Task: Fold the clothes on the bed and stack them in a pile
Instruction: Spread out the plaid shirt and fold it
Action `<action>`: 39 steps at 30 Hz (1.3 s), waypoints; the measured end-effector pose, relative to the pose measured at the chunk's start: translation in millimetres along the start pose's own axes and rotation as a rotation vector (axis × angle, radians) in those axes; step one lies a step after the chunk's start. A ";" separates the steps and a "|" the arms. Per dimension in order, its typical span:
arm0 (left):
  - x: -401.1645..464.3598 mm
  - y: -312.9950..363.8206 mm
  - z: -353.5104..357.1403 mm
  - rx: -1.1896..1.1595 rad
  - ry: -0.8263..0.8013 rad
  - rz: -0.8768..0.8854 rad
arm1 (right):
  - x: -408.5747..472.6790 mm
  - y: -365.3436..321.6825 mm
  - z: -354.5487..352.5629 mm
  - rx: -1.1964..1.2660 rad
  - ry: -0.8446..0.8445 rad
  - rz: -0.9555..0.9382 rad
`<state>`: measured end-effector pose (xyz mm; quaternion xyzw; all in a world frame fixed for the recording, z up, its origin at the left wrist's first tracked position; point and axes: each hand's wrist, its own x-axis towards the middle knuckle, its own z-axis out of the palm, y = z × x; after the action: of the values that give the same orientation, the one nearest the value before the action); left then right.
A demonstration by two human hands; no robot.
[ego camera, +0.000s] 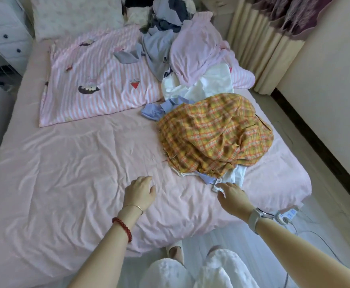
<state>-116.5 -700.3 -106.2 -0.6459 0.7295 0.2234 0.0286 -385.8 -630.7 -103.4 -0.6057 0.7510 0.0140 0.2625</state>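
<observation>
The right hand (231, 195) is reaching open to the crumpled yellow checked cloth (213, 135); the left hand (140, 193) is hovering open; better to grip one corner only.

Bright, soft daylight; source seems upper right, near the curtains (259, 46). Pink sheet (66, 173) slightly washed out, wrinkles shaded faintly. Strong wide-angle bowing at edges. Overall softness, fine detail smeared; far pile of clothes (170, 21) blurriest.

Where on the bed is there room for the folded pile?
The bare pink sheet is free, bordered by the striped quilt, the yellow plaid cloth and the left hand. The side toward the curtains is crowded with heaped clothes, where the right hand reaches.
</observation>
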 end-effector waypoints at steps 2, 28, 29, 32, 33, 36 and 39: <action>43.3 7.1 -11.0 -0.006 -0.034 0.021 | 30.5 -1.6 -10.4 0.032 0.019 0.014; 431.3 222.1 59.5 0.010 0.134 0.251 | 355.6 203.9 -65.9 0.266 0.142 0.411; 422.0 223.4 57.9 -0.104 0.180 0.306 | 352.1 202.4 -63.7 0.300 0.209 0.374; 379.7 216.9 51.6 -0.242 0.318 0.464 | 322.6 185.9 -58.0 0.348 0.478 0.202; 362.1 210.7 50.2 -0.249 0.326 0.491 | 308.1 178.7 -56.1 0.336 0.534 0.121; 306.7 178.8 50.7 -0.218 0.173 0.502 | 255.5 160.8 -43.1 0.328 0.518 -0.102; 265.7 151.5 48.5 -0.160 -0.004 0.351 | 217.8 159.6 -35.8 0.366 0.422 -0.209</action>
<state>-316.8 -919.7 -193.7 -0.5084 0.8108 0.2835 -0.0607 -573.7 -796.9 -209.5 -0.6119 0.7125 -0.2751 0.2056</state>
